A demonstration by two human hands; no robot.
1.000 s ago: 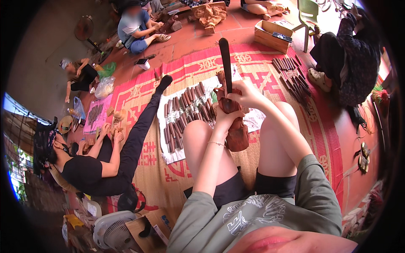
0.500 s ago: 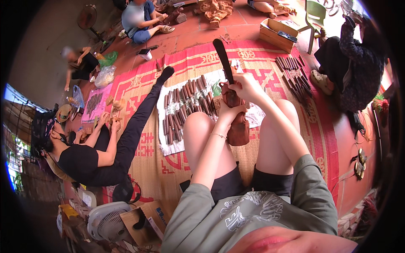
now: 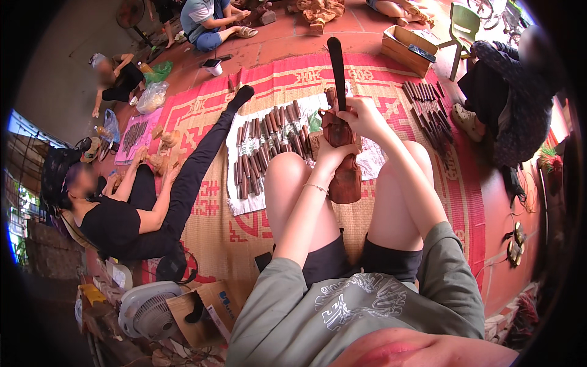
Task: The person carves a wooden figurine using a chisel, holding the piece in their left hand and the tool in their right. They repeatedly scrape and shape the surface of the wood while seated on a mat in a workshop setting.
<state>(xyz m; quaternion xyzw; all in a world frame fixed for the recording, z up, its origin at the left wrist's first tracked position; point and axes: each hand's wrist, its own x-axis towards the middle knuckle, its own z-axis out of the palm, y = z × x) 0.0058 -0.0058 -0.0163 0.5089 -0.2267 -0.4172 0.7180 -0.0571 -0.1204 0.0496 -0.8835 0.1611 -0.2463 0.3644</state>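
A reddish-brown carved wooden figure [image 3: 346, 181] stands upright between my knees. My left hand [image 3: 333, 156] is wrapped round its middle, with a thin bracelet at the wrist. At its upper part, the fingers of my right hand [image 3: 362, 117] are closed on a long dark tool [image 3: 337, 64]. That tool is slim with a rounded upper end and points away from me; its lower end is hidden by the carving and my fingers, so its exact kind is unclear. Beyond my left knee, many wooden-handled carving tools [image 3: 269, 142] lie in rows on a white cloth [image 3: 246, 203].
A patterned red and straw mat [image 3: 214, 238] spreads under me. More carving tools [image 3: 428, 113] lie at the right beside a seated person [image 3: 507, 92]. On the left, another person [image 3: 116, 220] handles a pale wood piece [image 3: 164, 156]. A wooden box [image 3: 403, 52] and grey fan [image 3: 150, 312] stand nearby.
The long dark tool has swung from leaning left to nearly upright, its tip moving right and farther up. My right hand has shifted slightly right. My left hand keeps its hold on the figure.
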